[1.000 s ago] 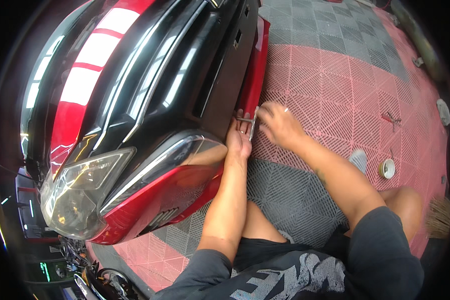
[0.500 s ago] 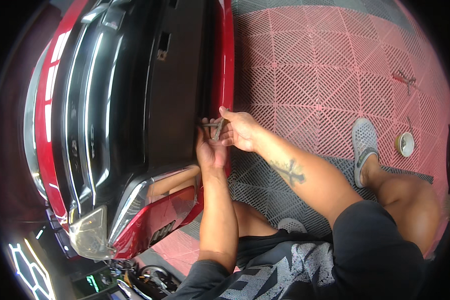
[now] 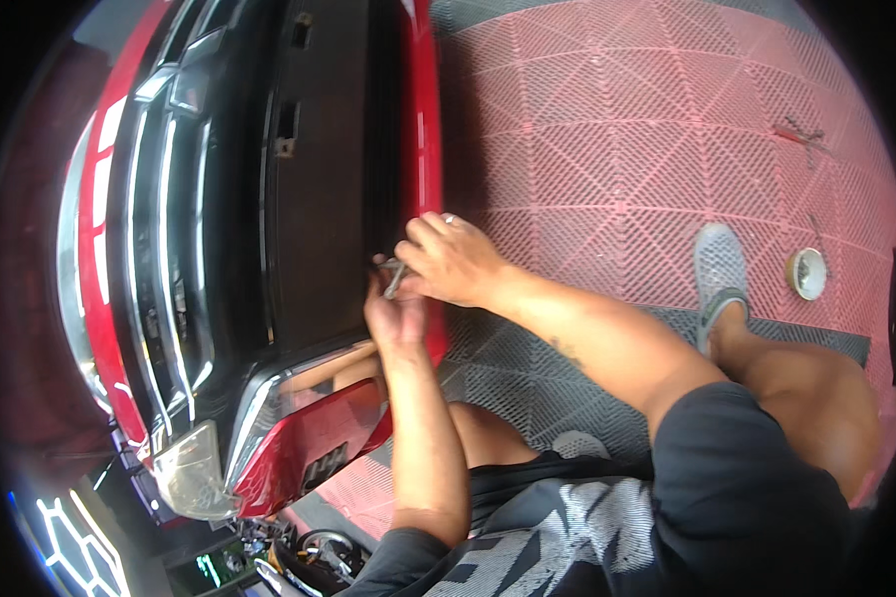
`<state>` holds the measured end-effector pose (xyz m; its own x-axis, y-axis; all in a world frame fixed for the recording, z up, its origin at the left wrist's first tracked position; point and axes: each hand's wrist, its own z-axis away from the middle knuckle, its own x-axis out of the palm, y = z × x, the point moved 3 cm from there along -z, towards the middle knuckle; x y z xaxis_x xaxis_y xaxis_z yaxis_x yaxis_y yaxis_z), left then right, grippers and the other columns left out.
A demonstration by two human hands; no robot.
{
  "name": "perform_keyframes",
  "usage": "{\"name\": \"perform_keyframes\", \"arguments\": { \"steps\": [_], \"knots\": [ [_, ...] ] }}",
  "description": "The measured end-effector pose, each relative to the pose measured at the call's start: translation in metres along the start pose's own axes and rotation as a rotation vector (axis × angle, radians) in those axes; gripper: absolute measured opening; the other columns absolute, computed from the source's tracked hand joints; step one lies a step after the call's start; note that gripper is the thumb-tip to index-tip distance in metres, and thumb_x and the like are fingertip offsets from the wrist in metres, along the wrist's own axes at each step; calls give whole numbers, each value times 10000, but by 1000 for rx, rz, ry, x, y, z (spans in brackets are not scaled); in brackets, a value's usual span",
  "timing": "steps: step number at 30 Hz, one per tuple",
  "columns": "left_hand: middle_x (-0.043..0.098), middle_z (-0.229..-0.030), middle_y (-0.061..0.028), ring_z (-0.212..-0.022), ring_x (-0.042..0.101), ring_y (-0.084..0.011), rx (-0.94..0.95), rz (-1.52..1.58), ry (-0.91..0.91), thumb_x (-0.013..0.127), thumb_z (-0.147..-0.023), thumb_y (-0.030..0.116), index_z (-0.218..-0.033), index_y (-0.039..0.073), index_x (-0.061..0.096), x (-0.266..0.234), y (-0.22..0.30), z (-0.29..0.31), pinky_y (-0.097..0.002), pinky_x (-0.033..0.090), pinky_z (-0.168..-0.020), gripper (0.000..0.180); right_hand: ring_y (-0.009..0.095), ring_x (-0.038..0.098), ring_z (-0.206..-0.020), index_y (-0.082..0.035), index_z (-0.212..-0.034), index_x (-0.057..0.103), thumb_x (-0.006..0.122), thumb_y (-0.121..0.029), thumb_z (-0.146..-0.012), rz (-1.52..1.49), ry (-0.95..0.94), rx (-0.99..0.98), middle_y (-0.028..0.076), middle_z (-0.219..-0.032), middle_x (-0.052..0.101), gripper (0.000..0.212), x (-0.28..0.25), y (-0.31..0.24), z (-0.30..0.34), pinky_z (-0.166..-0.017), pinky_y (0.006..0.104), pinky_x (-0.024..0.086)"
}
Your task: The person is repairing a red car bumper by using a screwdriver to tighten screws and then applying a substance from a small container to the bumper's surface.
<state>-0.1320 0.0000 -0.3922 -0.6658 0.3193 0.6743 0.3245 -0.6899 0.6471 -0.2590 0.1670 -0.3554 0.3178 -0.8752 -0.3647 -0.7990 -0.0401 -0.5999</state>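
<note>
Both my hands are at the lower front of a red car's bumper, by its dark lower panel (image 3: 319, 239). Between them is a metal T-handle wrench (image 3: 395, 283), its shaft pointing into the bumper. My right hand (image 3: 456, 261) is closed over the crossbar from the right, back of the hand up. From below, my left hand (image 3: 400, 316) is closed round the wrench near the panel, palm up. The wrench's far end is hidden by the fingers and the bumper.
A lower red bumper strip (image 3: 423, 129) runs along the car's edge. On the pink grid floor (image 3: 607, 129) lie a red-handled tool (image 3: 794, 134) and a small round tub (image 3: 809, 274). My clogged foot (image 3: 721, 269) stands at right. A motorcycle (image 3: 324, 555) is at lower left.
My right hand has rolled over, so its back now faces up and its fingers cover the crossbar. The wrench's crossbar has turned. The whole view has shifted slightly.
</note>
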Motion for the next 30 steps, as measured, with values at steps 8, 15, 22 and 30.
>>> {"name": "perform_keyframes", "arguments": {
  "steps": [8, 15, 22, 30],
  "knots": [
    [762, -1203, -90, -1170, 694, -226, -89, 91, -144, 545, -1143, 234, -1230, 45, 717, -24, 12, -1, -436, 551, -1080, 270, 303, 739, -870, -76, -859, 780, 750, -473, -926, -97, -99, -137, 91, -890, 749, 403, 18, 15, 10, -752, 420, 621],
    [787, -1227, -82, -1154, 744, -262, -106, 49, -84, 521, -1149, 345, -1250, 115, 751, -34, 16, -8, -501, 607, -1009, 341, 300, 754, -596, 76, -1147, 659, 459, -458, -1161, -1473, -313, 1434, 273, -835, 745, 570, 40, -9, 20, -417, 371, 600],
    [755, -1098, -106, -1040, 720, -222, 25, 54, -5, 583, -1120, 145, -1125, 13, 693, -3, 6, -3, -394, 631, -957, 171, 312, 631, -1160, -58, -1127, 726, 801, -514, -853, -120, 93, -67, 94, -1089, 690, 538, -36, 17, 18, -992, 444, 561],
    [762, -1117, -73, -1070, 721, -218, -127, 31, -109, 573, -1133, 254, -1156, 92, 739, 1, -1, 6, -408, 605, -960, 233, 258, 680, -892, -85, -1034, 765, 739, -541, -876, 41, 50, -233, 68, -923, 679, 484, -4, 7, 19, -764, 397, 613]
  ]
}}
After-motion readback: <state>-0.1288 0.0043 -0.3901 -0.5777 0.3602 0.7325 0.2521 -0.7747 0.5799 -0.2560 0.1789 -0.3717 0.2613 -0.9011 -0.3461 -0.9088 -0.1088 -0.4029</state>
